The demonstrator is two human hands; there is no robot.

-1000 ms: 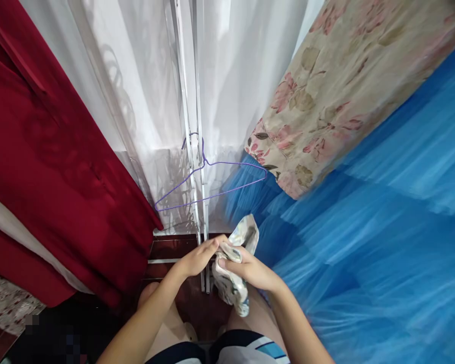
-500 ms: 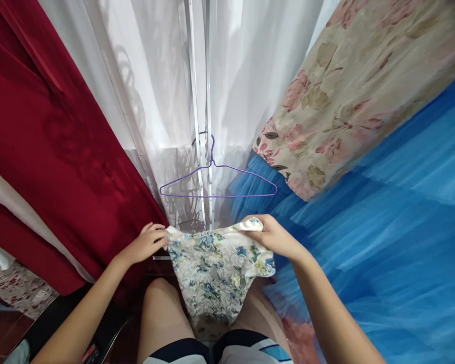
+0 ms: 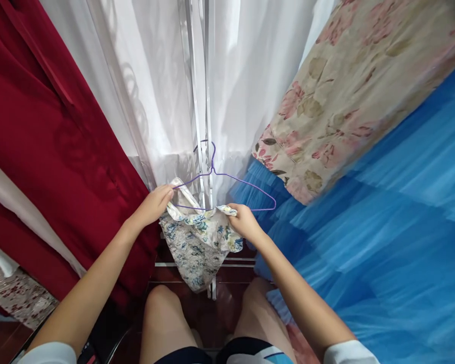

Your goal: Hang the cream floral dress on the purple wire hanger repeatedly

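Note:
A white floral top (image 3: pixel 197 247) with blue and yellow flowers hangs between my two hands, in front of a purple wire hanger (image 3: pixel 246 182). My left hand (image 3: pixel 156 203) is closed on one shoulder of the top, at the hanger's left end. That end of the hanger passes into the top's opening there and is hidden by cloth and fingers. With closed fingers my right hand (image 3: pixel 246 222) grips the other shoulder, just below the hanger's bottom bar. The hanger's right end is bare. Its hook is at the white metal poles (image 3: pixel 208 116).
White curtain-like cloth (image 3: pixel 159 101) hangs behind the poles. Red cloth (image 3: pixel 72 136) hangs at the left. To the right are a beige floral garment (image 3: pixel 326 101) and blue tulle (image 3: pixel 387 227). My knees (image 3: pixel 165 308) are below, over a dark red floor (image 3: pixel 212 323).
Both hands have raised the floral top away from my lap up to the hanger. The left shoulder is now around the hanger's left end. My right hand has moved left.

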